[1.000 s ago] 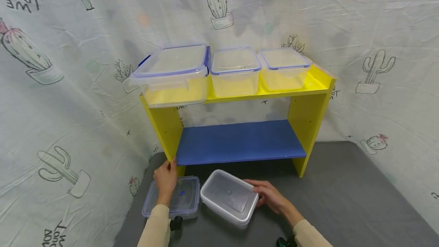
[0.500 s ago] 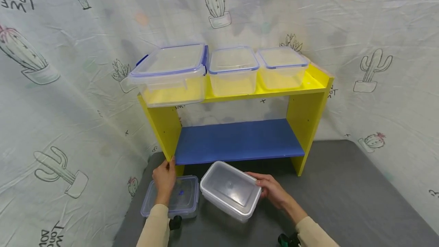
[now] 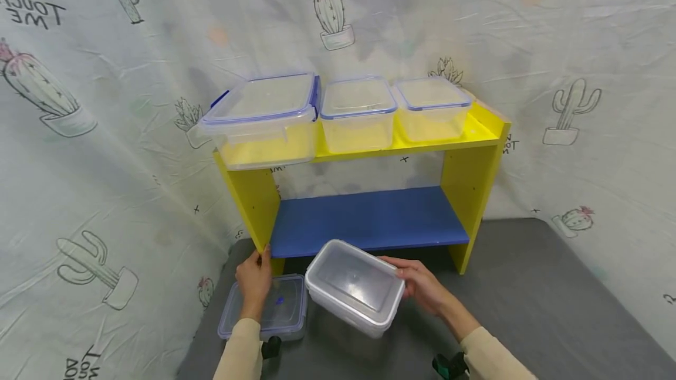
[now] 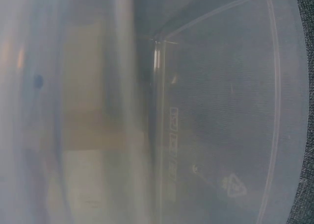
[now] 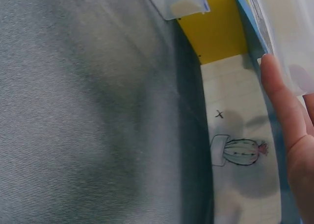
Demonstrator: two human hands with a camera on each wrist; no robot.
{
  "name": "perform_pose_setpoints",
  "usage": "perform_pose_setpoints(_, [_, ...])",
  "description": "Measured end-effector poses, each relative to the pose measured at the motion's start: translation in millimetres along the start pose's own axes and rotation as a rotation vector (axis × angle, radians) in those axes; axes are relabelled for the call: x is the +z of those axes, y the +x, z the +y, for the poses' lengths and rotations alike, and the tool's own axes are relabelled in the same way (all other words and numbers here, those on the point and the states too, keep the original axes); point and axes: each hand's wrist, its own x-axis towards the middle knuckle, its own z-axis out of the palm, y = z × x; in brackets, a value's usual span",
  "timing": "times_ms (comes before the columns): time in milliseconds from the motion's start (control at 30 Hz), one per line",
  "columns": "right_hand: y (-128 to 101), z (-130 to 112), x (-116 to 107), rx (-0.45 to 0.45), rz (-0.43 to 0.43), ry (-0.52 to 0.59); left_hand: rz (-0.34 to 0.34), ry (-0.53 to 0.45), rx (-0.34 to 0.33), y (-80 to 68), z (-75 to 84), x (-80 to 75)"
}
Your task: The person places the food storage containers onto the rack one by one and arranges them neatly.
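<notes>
My right hand [image 3: 409, 279] grips the right end of a clear plastic container [image 3: 352, 286] and holds it tilted above the grey table [image 3: 528, 309], just in front of the blue lower shelf [image 3: 369, 219]. In the right wrist view a finger [image 5: 284, 121] lies against that container [image 5: 287, 28]. My left hand [image 3: 259, 257] reaches over a flat blue-rimmed lidded container [image 3: 282, 312] on the table, its fingertips pinching the bottom front edge of the yellow shelf's left side panel [image 3: 253, 198]. The left wrist view shows only blurred clear plastic [image 4: 221, 136].
Three clear lidded containers stand on the yellow top shelf: a large one [image 3: 261, 119] overhanging the left end, a middle one [image 3: 358, 113] and a right one [image 3: 433, 107]. A cactus-print sheet [image 3: 581, 75] hangs behind and beside. Grey table [image 5: 73, 111] extends to the right.
My right hand has raised the clear container off the table and moved it toward the blue shelf. My left hand has stayed at the side panel.
</notes>
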Motion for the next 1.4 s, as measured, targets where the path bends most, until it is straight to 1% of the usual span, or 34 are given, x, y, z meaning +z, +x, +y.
perform_pose_setpoints(200, [4.2,-11.4,1.2,0.004,0.027,-0.025,0.006,0.0,0.001,2.5,0.3,-0.2])
perform_pose_setpoints(367, [3.9,-15.8,1.3,-0.025,0.075,-0.049,0.011,-0.004,0.011,0.8,-0.6,-0.6])
perform_pose_setpoints(467, [3.0,-16.5,1.2,-0.033,0.101,-0.031,0.011,-0.012,0.012,-1.9,-1.8,0.1])
perform_pose_setpoints(633, [4.3,-20.8,1.1,-0.047,0.147,0.004,0.032,-0.004,0.015,-3.1,-2.6,0.9])
perform_pose_setpoints(833, [2.6,-30.6,-4.3,-0.073,0.253,-0.011,0.013,-0.02,0.016,-1.1,-2.4,1.4])
perform_pose_setpoints(1000, [-0.5,-36.5,-10.2,-0.111,0.385,-0.021,0.015,-0.017,0.031,0.9,-2.9,1.5])
perform_pose_setpoints(1167, [-4.5,-40.7,-14.6,-0.122,0.52,-0.002,0.001,-0.004,0.01,1.0,-3.0,1.5])
perform_pose_setpoints(1300, [-6.5,-46.1,-18.9,-0.138,0.581,-0.009,-0.01,0.001,-0.006,0.6,-2.8,2.0])
perform_pose_setpoints(1400, [-7.2,-50.1,-21.7,-0.147,0.607,-0.02,0.003,0.003,0.004,0.6,-3.0,2.4])
